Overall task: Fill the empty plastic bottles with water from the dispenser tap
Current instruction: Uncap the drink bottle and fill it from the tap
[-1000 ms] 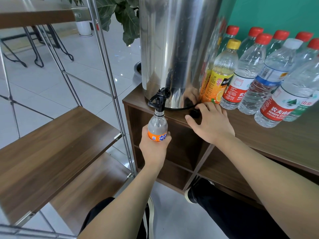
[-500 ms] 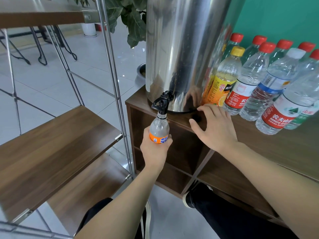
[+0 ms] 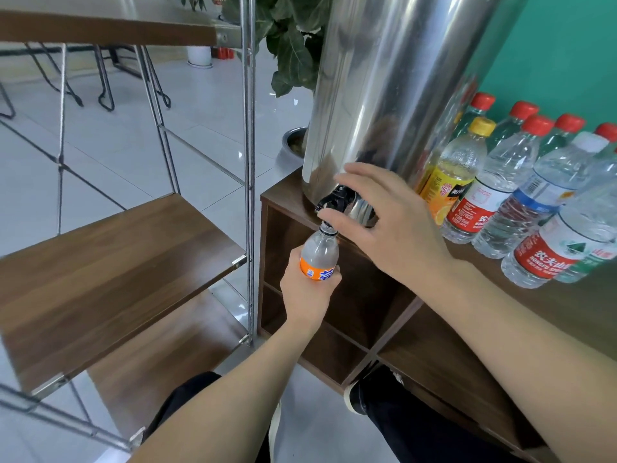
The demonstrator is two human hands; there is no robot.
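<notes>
Your left hand (image 3: 309, 292) grips the small clear plastic bottle with the orange label (image 3: 319, 257) around its lower body, fingers curled round it, and holds its open mouth right under the black tap (image 3: 337, 200) of the tall stainless-steel dispenser (image 3: 394, 88). Your right hand (image 3: 384, 222) hovers over the tap lever with its fingers spread and loose, holding nothing; whether a fingertip already touches the lever you cannot tell, since the hand is blurred.

The main risk is the narrow neck. The bottle leans a little, and if its mouth sits off the spout when you open the tap, water will run down the label, over your left hand and onto the open-fronted brown wooden cabinet (image 3: 334, 295) and the floor. A hard push on the lever could also knock the spout against the bottle's rim and shift it. The wet bottle may slip in a low grip as it gains weight.

Watch your right forearm too: the capped clear bottles (image 3: 500, 182) stand close on the wooden tabletop (image 3: 534, 312), and a wide sweep back could topple them.
</notes>
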